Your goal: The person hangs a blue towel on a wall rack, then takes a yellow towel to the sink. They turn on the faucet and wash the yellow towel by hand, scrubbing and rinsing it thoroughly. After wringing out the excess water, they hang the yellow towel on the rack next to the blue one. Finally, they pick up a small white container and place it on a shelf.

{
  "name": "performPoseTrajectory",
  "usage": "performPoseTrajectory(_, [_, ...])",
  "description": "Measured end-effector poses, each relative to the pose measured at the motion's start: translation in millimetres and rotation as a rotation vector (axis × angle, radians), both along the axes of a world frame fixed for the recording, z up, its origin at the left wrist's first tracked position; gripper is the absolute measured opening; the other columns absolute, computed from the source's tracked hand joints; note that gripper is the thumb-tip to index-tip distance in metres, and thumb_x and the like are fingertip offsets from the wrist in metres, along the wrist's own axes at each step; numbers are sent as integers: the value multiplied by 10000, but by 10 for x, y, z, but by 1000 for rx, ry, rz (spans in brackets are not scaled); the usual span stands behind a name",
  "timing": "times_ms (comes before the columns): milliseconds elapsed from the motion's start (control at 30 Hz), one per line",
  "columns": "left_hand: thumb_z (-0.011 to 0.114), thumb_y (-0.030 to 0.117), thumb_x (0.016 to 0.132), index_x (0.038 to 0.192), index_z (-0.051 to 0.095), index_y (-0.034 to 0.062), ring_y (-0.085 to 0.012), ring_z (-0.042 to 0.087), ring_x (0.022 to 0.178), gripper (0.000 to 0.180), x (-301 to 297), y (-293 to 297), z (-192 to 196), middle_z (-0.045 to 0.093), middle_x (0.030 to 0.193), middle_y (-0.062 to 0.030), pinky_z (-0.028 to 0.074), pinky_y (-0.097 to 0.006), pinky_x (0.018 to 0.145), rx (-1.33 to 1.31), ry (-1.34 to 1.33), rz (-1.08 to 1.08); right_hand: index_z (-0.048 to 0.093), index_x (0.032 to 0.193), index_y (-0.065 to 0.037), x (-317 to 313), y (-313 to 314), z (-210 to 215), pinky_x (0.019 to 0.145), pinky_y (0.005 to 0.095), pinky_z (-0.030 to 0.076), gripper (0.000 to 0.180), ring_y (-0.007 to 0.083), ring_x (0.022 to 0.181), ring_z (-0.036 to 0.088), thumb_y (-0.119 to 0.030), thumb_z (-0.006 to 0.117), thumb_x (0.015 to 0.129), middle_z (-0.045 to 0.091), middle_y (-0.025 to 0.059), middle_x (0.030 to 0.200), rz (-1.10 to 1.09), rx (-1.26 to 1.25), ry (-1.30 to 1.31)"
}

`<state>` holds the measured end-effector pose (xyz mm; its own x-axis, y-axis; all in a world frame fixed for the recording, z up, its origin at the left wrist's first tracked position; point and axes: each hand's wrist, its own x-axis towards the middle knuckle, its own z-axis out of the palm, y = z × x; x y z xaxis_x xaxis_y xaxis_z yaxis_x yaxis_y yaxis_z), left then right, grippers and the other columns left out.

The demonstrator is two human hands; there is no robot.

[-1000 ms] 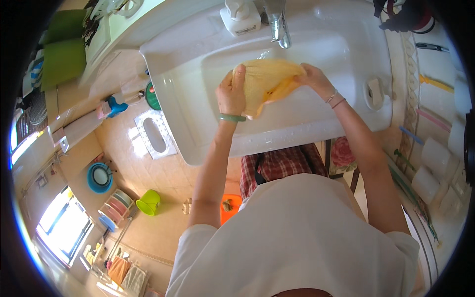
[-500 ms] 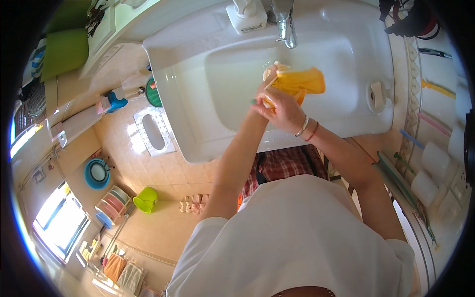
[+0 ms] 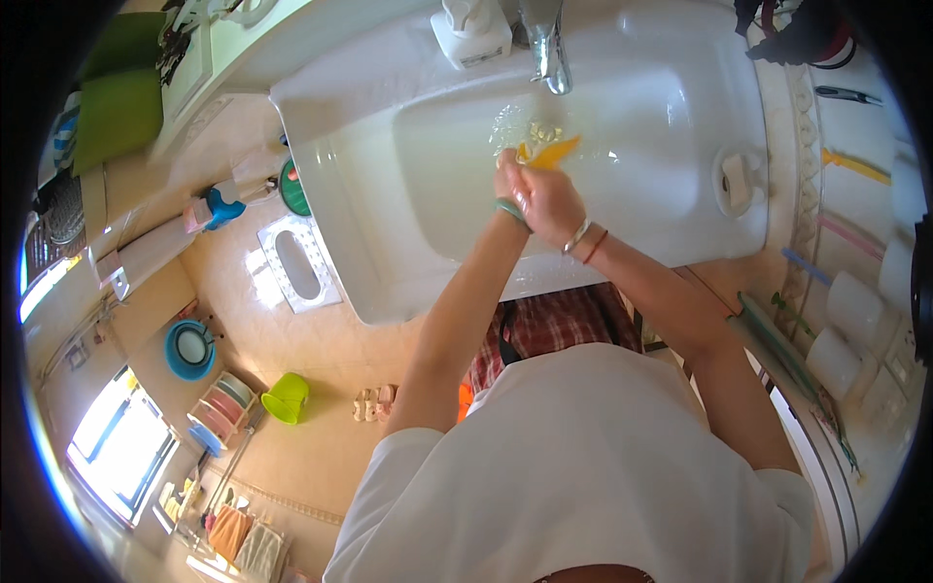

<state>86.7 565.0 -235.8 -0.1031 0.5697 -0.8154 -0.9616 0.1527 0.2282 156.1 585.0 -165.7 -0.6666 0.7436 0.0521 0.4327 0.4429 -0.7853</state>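
Observation:
My hands are together over the white sink [image 3: 437, 194], both closed on a wet yellow cloth [image 3: 556, 153]. Only a pointed end of the cloth sticks out past the fingers; the rest is bunched up and hidden in the grip. My left hand [image 3: 509, 181] is partly covered by my right hand [image 3: 552, 204], which wraps over it from the right. Pale suds or splashes [image 3: 544, 131] lie in the basin just beyond the hands. The chrome faucet [image 3: 549, 58] stands above them at the far side.
A white dispenser bottle [image 3: 470, 37] stands left of the faucet. On the sink's right rim a bar of soap [image 3: 736, 182] rests in a recess. Toothbrush-like and other long items, including a yellow-handled one [image 3: 855, 165], lie at right. A green bucket [image 3: 286, 397] stands on the floor.
The cloth was spread out to the right of my hands; now it is gathered into them with just a tip showing. Splashes appear in the basin.

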Motion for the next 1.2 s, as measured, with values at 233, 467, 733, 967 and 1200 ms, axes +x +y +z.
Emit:
performPoseTrajectory(233, [460, 305, 868, 994, 518, 73, -225, 562, 843, 270, 213, 12, 278, 568, 907, -60, 498, -398, 726, -254, 181, -22, 565, 724, -36, 107, 450, -417, 585, 488, 462, 347, 393, 650, 584, -281, 433, 932, 605, 184, 685, -173, -26, -333])
performPoseTrajectory(467, [460, 360, 909, 1077, 530, 75, -212, 563, 871, 338, -36, 75, 453, 582, 962, -55, 480, -360, 752, -114, -15, -121, 551, 776, -51, 60, 195, -318, 598, 459, 463, 292, 378, 687, 593, -275, 439, 926, 614, 171, 716, -76, -51, -148])
performPoseTrajectory(733, [538, 411, 908, 1264, 448, 80, -183, 610, 821, 495, -396, -256, 670, 587, 939, -46, 500, -339, 705, -93, 482, -310, 635, 999, -5, 669, 965, -430, 771, 319, 503, 600, 158, 843, 624, -569, 457, 902, 657, 75, 901, -451, -1416, 278])
performPoseTrajectory(967, [581, 355, 916, 994, 628, 18, -74, 541, 795, 350, -549, -465, 631, 599, 892, -6, 456, -243, 695, 95, 920, -930, 521, 1245, 5, 653, 1023, 83, 963, 296, 421, 583, 141, 1117, 513, -483, 483, 928, 540, 74, 1212, -133, -1442, 412])
performPoseTrajectory(1200, [530, 338, 950, 892, 651, 56, -53, 490, 780, 313, -511, -255, 1148, 561, 827, 50, 429, -218, 705, 162, 652, -167, 233, 1441, -84, 495, 558, -12, 1008, 313, 372, 923, 209, 1158, 498, -261, 782, 720, 512, 110, 1283, 258, -732, -69])
